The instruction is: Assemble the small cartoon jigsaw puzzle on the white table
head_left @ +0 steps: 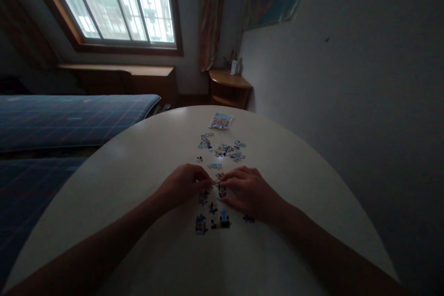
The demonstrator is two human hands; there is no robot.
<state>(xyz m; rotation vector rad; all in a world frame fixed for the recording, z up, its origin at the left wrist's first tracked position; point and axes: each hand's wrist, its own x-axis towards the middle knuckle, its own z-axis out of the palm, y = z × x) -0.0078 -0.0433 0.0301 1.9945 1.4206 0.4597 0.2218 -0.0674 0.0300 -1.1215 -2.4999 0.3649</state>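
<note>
Both my hands rest on a round white table (138,157), fingertips meeting over a small cluster of jigsaw pieces (218,180). My left hand (183,184) is curled, fingers pinched together at the cluster's left side. My right hand (248,191) lies over the right side, fingers bent and pressed down on the pieces. What each fingertip holds is hidden. Joined dark-blue pieces (212,219) lie just below my hands. Loose coloured pieces (224,148) are scattered farther away.
A small picture card (220,121) lies near the table's far edge. A blue checked bed (69,118) stands to the left, a wooden corner shelf (229,87) and window beyond. A white wall (347,101) runs close along the right.
</note>
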